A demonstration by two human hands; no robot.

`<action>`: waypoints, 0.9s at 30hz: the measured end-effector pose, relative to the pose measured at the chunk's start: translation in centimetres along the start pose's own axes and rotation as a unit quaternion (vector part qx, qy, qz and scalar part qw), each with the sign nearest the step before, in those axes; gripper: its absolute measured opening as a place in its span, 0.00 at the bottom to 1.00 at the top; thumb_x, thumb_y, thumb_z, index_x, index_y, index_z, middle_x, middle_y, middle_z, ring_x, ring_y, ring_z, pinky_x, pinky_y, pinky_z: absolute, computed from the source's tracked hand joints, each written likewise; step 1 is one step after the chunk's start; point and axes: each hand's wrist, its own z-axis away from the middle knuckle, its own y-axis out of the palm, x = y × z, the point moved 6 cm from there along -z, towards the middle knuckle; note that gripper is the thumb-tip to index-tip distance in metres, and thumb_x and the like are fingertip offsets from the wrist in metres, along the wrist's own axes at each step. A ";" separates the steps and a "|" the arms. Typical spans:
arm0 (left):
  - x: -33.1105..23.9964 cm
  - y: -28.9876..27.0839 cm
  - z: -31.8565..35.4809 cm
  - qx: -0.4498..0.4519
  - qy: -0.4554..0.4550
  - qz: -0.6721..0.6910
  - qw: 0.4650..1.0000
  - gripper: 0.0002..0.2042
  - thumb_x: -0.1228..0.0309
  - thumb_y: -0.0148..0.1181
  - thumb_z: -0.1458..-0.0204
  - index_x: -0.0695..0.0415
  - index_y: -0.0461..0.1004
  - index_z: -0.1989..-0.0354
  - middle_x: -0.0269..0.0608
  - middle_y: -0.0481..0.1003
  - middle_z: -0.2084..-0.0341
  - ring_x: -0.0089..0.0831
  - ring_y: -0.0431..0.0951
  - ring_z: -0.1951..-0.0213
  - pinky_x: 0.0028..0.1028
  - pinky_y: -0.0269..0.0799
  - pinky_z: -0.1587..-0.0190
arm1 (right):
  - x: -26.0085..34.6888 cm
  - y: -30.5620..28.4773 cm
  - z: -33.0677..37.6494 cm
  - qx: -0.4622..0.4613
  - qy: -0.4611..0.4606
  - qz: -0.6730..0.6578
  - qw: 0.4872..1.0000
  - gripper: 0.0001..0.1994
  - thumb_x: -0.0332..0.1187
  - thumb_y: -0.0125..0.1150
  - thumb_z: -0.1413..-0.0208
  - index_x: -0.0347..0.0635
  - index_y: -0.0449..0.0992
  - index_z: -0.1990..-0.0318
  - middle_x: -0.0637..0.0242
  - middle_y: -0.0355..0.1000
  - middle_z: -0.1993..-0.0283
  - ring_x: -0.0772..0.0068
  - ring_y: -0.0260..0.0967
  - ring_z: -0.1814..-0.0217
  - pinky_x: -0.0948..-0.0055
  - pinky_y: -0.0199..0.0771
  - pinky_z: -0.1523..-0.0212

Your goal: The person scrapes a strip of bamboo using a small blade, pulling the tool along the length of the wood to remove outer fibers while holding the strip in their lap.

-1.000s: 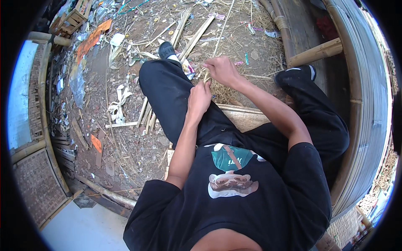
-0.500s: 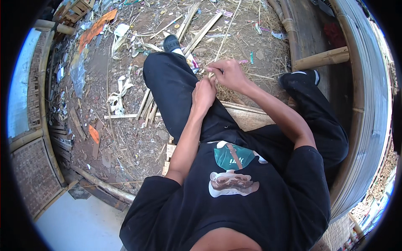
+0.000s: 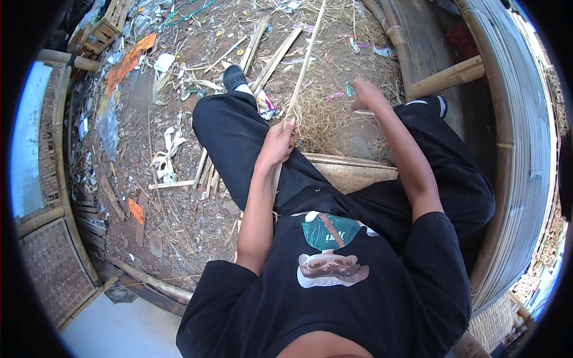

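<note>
Bamboo strip runs through my left hand, and I see that hand wrapped around it, fingers curled closed on its lower part just above my left knee. From that grip the strip climbs straight away from me, long and pale, over the dry straw and out toward the far litter on the ground. Below the hand it slips down along my forearm and I cannot follow its end against my dark trousers.

My right hand is off to the right of the left one and a little further out, well apart from the strip. Its fingers look loosely bent with something small and greenish at the fingertips, but I cannot tell whether it pinches that or only touches it.

Just nearer to me than both hands, between my knees, lies a woven bamboo panel, flat and tan, its edge under my right forearm. Beyond the left hand my black shoe rests on the dirt, with several split bamboo slats lying beside the strip. Further left of the left hand the ground is strewn with pale shavings, scraps of orange plastic and sticks. To the right of the right hand a thick bamboo pole juts out from a curved bamboo wall.
</note>
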 end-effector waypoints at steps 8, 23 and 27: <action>-0.1 0.4 0.1 0.043 -0.010 0.018 0.999 0.17 0.54 0.44 0.35 0.52 0.62 0.72 0.22 0.53 0.89 0.13 0.48 0.91 0.20 0.42 0.91 | 1.0 -1.0 -1.7 0.221 0.063 -0.370 0.900 0.28 0.54 0.66 0.52 0.44 0.77 0.48 0.50 0.75 0.51 0.51 0.72 0.46 0.61 0.70 0.44; -0.2 0.7 -0.4 0.122 0.013 0.067 0.990 0.17 0.53 0.44 0.35 0.53 0.63 0.70 0.26 0.58 0.88 0.16 0.52 0.91 0.19 0.50 0.89 | 1.9 -5.4 -4.0 0.022 0.013 -0.456 0.889 0.17 0.33 0.61 0.44 0.50 0.75 0.45 0.75 0.67 0.75 0.84 0.63 0.76 0.77 0.66 0.74; -0.2 1.1 -0.5 0.067 0.006 0.076 0.995 0.16 0.54 0.43 0.35 0.54 0.64 0.68 0.28 0.62 0.86 0.16 0.55 0.92 0.18 0.54 0.88 | 2.8 -7.8 -4.1 0.000 0.052 -0.485 0.873 0.19 0.31 0.55 0.40 0.53 0.73 0.42 0.74 0.68 0.74 0.84 0.63 0.76 0.79 0.65 0.75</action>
